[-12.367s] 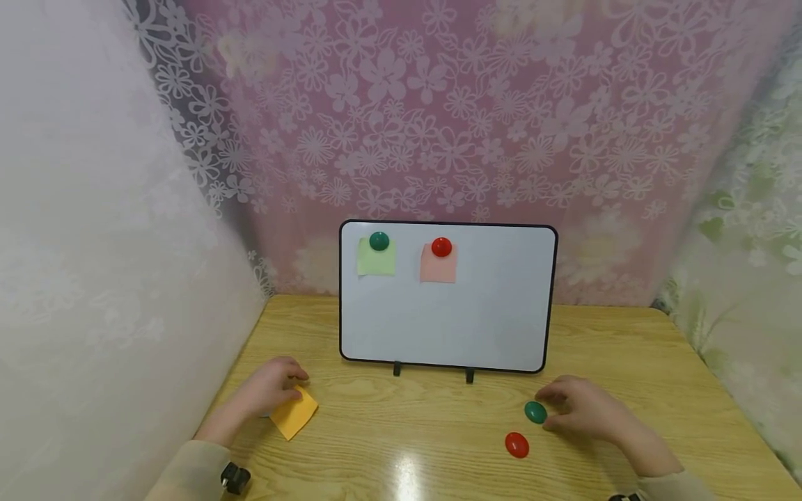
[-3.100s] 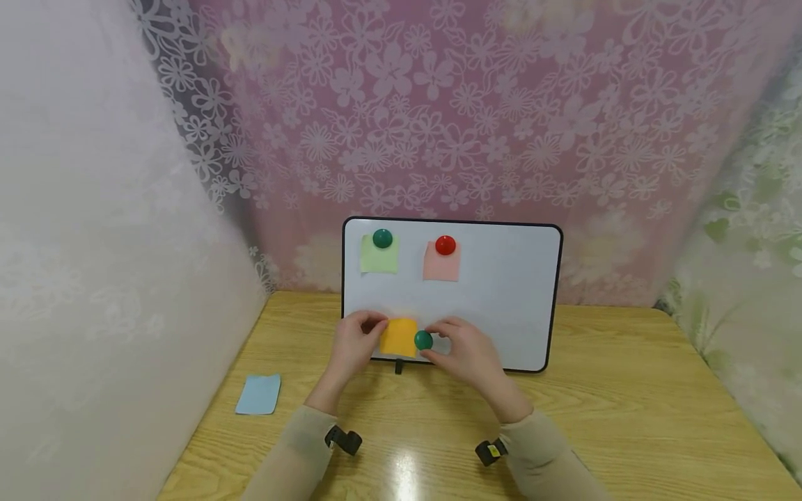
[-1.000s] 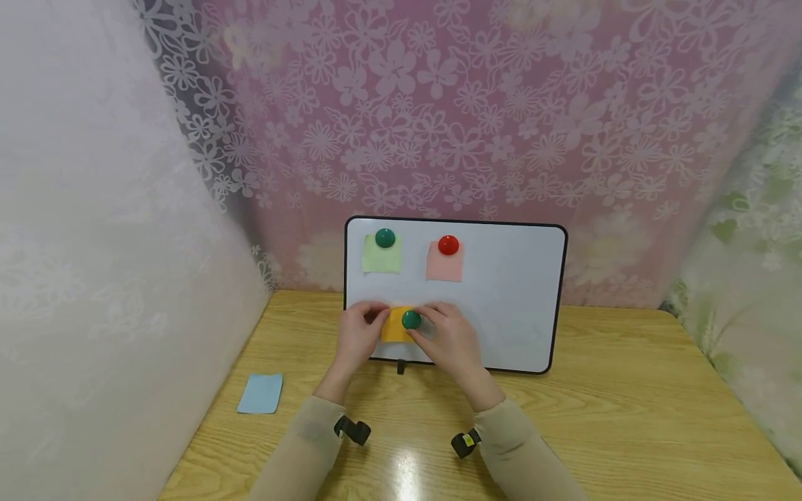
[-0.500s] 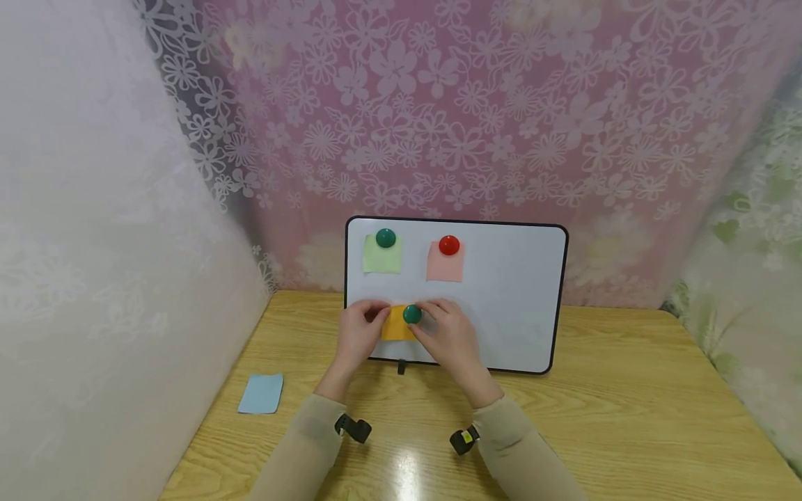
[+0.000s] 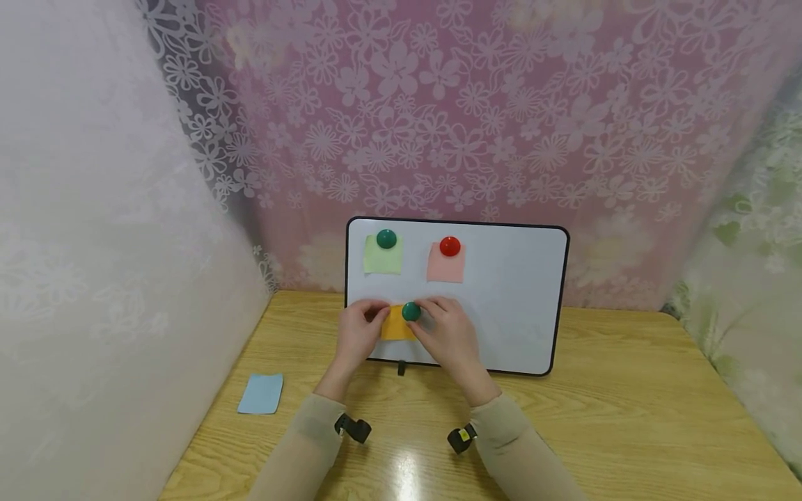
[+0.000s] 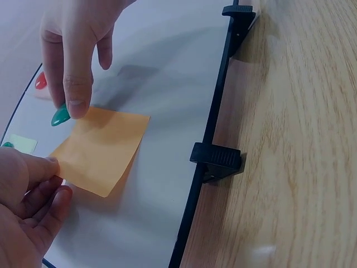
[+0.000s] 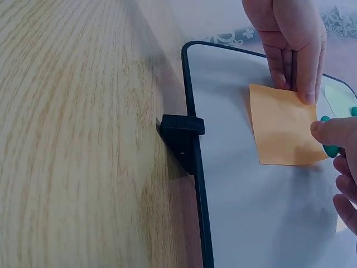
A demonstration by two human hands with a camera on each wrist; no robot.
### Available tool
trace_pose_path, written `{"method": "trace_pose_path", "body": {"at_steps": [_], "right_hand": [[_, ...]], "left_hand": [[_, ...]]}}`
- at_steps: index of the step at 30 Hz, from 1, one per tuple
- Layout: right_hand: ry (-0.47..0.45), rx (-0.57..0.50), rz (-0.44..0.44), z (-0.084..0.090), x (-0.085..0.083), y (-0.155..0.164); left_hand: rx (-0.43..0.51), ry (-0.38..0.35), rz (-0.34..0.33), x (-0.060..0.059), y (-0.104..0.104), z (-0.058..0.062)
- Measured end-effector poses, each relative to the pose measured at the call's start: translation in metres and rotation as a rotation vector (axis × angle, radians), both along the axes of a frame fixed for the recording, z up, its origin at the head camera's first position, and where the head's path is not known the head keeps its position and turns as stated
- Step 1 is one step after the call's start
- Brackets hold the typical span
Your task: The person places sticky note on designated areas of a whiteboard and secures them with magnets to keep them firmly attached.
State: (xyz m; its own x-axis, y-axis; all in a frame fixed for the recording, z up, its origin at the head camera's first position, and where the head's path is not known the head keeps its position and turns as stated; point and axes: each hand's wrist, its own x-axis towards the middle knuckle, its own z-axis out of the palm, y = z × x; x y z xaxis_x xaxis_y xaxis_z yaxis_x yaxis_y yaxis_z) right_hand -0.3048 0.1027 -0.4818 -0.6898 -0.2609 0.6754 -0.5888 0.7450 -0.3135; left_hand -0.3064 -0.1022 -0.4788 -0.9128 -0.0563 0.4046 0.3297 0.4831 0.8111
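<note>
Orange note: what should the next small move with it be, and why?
Probably press the green magnet down with the right hand: it is pinched at the upper right corner of the orange note, while the left hand holds the left edge.

The wood-grain table [image 5: 626,403] bears a blue paper square [image 5: 260,394] and a standing whiteboard [image 5: 510,306].

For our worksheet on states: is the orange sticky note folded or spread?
Spread out: in both wrist views the orange sticky note shows a broad square face with no visible fold.
</note>
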Motion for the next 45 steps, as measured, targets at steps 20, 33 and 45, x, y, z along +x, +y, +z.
{"method": "trace_pose_path", "body": {"at_steps": [20,33,45], "right_hand": [[-0.013,-0.002,0.01,0.004,-0.007,-0.009],[-0.003,0.007,-0.017,0.007,-0.006,-0.015],[-0.002,0.021,-0.03,0.006,-0.008,-0.017]], "left_hand": [[-0.03,0.011,0.005,0.0,0.001,0.006],[-0.037,0.05,-0.002,0.0,0.002,0.007],[-0.037,0.059,0.007,0.002,0.003,0.01]]}}
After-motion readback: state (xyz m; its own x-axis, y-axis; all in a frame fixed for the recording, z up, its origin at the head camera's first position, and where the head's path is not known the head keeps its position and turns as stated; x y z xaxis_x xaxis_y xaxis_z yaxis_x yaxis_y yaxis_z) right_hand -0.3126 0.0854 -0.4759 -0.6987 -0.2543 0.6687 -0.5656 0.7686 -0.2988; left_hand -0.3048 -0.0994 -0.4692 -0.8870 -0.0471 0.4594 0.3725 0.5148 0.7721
